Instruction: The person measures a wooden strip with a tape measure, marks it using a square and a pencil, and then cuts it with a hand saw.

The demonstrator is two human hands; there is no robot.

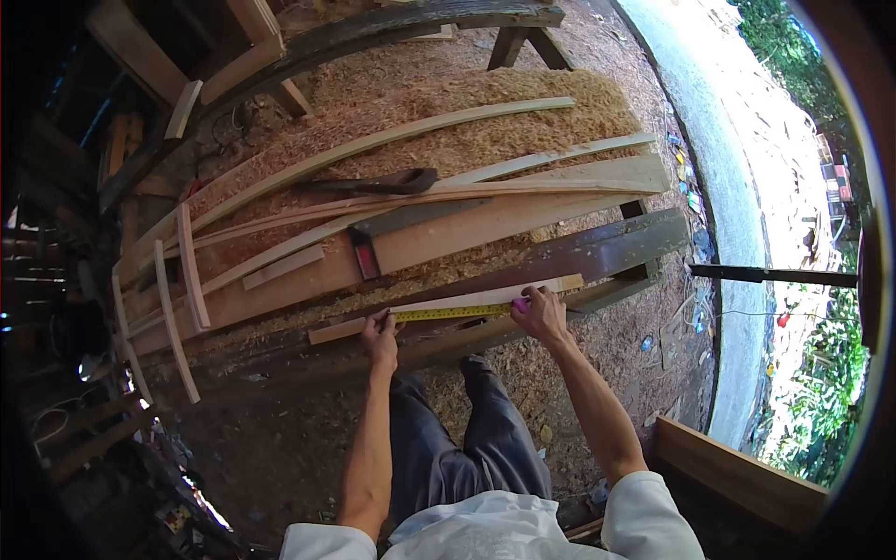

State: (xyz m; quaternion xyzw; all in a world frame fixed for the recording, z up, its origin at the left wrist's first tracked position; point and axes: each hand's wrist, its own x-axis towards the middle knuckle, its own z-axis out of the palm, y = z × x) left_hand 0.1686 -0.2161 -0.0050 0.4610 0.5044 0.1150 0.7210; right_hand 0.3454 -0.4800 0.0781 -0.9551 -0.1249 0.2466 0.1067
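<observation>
Yellow tape [455,314], lower centre, along wood strip [481,298]; left hand [380,338] pinching end, right hand [543,315] clasping pink case [520,304], apparently for tautness

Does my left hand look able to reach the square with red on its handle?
Likely yes: the square lies just beyond the left hand, with nothing tall between them, though that hand would first have to leave the end of the yellow tape.
</observation>
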